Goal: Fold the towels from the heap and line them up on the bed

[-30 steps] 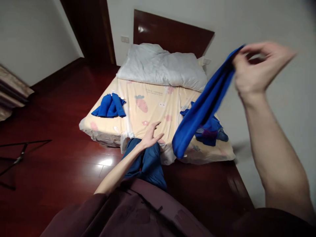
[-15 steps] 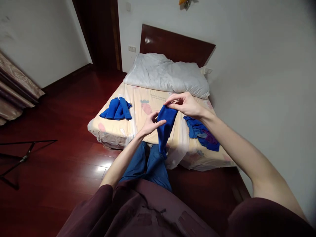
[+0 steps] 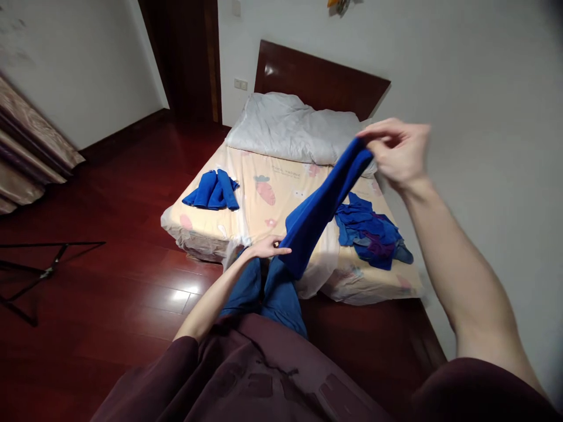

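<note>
A blue cloth [image 3: 317, 211] is stretched slantwise between my two hands, above the front part of the bed. My right hand [image 3: 398, 149] pinches its upper end, raised at the right in front of the wall. Lower down, my left hand [image 3: 269, 247] grips the cloth's bottom left corner between thumb and fingers. Several blue pieces [image 3: 212, 190] lie side by side on the left of the mattress. A loose heap of blue and purple cloths [image 3: 370, 228] lies on the right side, below my right forearm.
The bed [image 3: 250, 170] has a patterned yellow sheet, a grey quilt [image 3: 290, 126] and a dark wooden headboard [image 3: 316, 73]. A black metal stand [image 3: 53, 264] is on the floor at left, near a curtain [image 3: 30, 146].
My right hand has risen to the right with the cloth's upper end. My left hand has moved down to its lower corner, and the cloth is now stretched longer.
</note>
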Action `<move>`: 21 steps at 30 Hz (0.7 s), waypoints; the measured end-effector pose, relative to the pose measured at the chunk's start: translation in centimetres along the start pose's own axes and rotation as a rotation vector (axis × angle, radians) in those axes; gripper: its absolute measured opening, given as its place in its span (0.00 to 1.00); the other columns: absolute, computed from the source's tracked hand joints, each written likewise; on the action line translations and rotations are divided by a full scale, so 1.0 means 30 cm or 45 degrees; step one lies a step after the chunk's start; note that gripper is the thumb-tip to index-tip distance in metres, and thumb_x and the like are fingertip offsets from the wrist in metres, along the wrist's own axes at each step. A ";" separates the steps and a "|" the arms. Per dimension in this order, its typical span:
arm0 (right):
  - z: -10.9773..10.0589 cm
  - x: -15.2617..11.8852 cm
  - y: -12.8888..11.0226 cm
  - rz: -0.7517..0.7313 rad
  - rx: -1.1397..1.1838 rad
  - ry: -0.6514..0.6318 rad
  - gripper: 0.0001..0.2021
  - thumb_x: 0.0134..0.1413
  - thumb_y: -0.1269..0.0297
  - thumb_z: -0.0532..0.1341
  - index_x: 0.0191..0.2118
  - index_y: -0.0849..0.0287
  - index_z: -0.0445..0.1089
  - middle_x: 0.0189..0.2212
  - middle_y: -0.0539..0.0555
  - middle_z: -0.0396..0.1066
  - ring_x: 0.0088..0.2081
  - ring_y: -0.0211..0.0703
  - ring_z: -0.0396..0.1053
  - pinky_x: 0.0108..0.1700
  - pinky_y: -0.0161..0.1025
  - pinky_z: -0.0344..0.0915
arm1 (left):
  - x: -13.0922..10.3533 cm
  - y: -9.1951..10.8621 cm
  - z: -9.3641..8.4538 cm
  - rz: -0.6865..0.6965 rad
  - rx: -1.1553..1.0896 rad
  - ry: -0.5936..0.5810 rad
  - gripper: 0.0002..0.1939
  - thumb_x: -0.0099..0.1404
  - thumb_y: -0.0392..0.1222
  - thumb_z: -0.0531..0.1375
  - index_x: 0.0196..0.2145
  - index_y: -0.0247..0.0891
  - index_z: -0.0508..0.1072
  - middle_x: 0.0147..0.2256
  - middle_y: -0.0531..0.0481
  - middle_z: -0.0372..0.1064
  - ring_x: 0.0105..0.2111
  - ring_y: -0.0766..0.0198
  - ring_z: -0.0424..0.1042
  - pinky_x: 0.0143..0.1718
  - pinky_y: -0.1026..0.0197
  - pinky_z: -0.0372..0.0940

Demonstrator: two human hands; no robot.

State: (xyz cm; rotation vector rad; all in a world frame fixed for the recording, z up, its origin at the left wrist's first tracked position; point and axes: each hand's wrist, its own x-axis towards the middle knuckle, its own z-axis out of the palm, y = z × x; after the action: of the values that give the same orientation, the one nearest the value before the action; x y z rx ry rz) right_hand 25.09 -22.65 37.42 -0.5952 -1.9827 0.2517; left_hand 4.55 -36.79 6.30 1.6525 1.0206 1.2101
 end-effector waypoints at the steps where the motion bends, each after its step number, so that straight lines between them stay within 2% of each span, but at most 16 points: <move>1: -0.051 0.024 0.035 -0.026 -0.079 0.119 0.13 0.55 0.82 0.63 0.37 0.61 0.83 0.37 0.57 0.81 0.38 0.42 0.78 0.39 0.39 0.72 | -0.025 -0.020 -0.009 -0.040 -0.004 -0.066 0.17 0.63 0.53 0.68 0.35 0.33 0.81 0.30 0.50 0.76 0.26 0.64 0.70 0.26 0.65 0.64; 3: -0.164 0.069 0.129 -0.048 -0.244 0.336 0.11 0.56 0.82 0.65 0.39 0.63 0.83 0.38 0.59 0.82 0.36 0.40 0.78 0.37 0.38 0.70 | -0.081 -0.059 -0.051 -0.118 -0.017 -0.196 0.18 0.67 0.53 0.65 0.40 0.32 0.81 0.33 0.49 0.78 0.29 0.63 0.72 0.30 0.65 0.66; 4: -0.221 0.086 0.184 -0.039 -0.308 0.416 0.10 0.56 0.81 0.66 0.38 0.64 0.83 0.37 0.58 0.82 0.36 0.39 0.78 0.36 0.38 0.69 | -0.112 -0.077 -0.081 -0.146 -0.014 -0.197 0.19 0.67 0.54 0.65 0.41 0.32 0.81 0.35 0.49 0.78 0.30 0.62 0.72 0.32 0.64 0.67; 7: -0.363 0.086 0.352 -0.031 -0.377 0.619 0.10 0.53 0.83 0.68 0.37 0.63 0.83 0.36 0.55 0.82 0.37 0.38 0.79 0.37 0.38 0.67 | -0.207 -0.120 -0.196 -0.264 0.041 -0.127 0.22 0.64 0.58 0.66 0.40 0.33 0.80 0.35 0.49 0.78 0.32 0.61 0.73 0.35 0.63 0.67; 9: -0.416 0.042 0.439 0.044 -0.416 0.670 0.12 0.51 0.86 0.68 0.36 0.63 0.83 0.36 0.56 0.82 0.37 0.38 0.79 0.36 0.38 0.66 | -0.264 -0.132 -0.277 -0.371 0.119 -0.018 0.24 0.62 0.61 0.66 0.37 0.34 0.79 0.32 0.50 0.75 0.31 0.62 0.71 0.34 0.63 0.66; 11: -0.430 -0.027 0.499 0.207 -0.443 0.674 0.14 0.51 0.87 0.66 0.36 0.63 0.83 0.35 0.60 0.82 0.32 0.37 0.78 0.32 0.38 0.64 | -0.307 -0.126 -0.351 -0.452 0.188 0.134 0.26 0.60 0.64 0.66 0.32 0.34 0.76 0.28 0.52 0.71 0.29 0.63 0.68 0.32 0.64 0.63; 14: -0.400 -0.142 0.555 0.453 -0.388 0.679 0.14 0.52 0.85 0.66 0.38 0.62 0.84 0.33 0.64 0.82 0.24 0.37 0.73 0.28 0.40 0.62 | -0.331 -0.084 -0.440 -0.445 0.186 0.383 0.26 0.58 0.65 0.66 0.29 0.36 0.72 0.26 0.54 0.65 0.28 0.65 0.63 0.30 0.65 0.61; 18: -0.338 -0.282 0.592 0.702 -0.238 0.679 0.17 0.44 0.88 0.67 0.34 0.60 0.83 0.33 0.63 0.82 0.25 0.39 0.72 0.32 0.41 0.67 | -0.298 -0.016 -0.526 -0.348 0.141 0.768 0.24 0.55 0.60 0.69 0.32 0.36 0.70 0.28 0.53 0.66 0.31 0.65 0.65 0.33 0.65 0.63; 21: -0.313 -0.390 0.589 0.880 -0.104 0.558 0.12 0.42 0.84 0.69 0.31 0.61 0.81 0.30 0.58 0.80 0.27 0.37 0.71 0.36 0.39 0.69 | -0.261 0.003 -0.577 -0.339 0.162 0.932 0.24 0.52 0.57 0.69 0.35 0.34 0.73 0.30 0.50 0.70 0.35 0.61 0.68 0.39 0.62 0.67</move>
State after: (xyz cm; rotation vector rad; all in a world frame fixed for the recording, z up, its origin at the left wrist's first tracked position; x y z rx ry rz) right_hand 42.97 -14.20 25.34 -1.2650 -1.3181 0.4178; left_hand -13.84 -41.47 7.43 1.1065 1.7276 1.6261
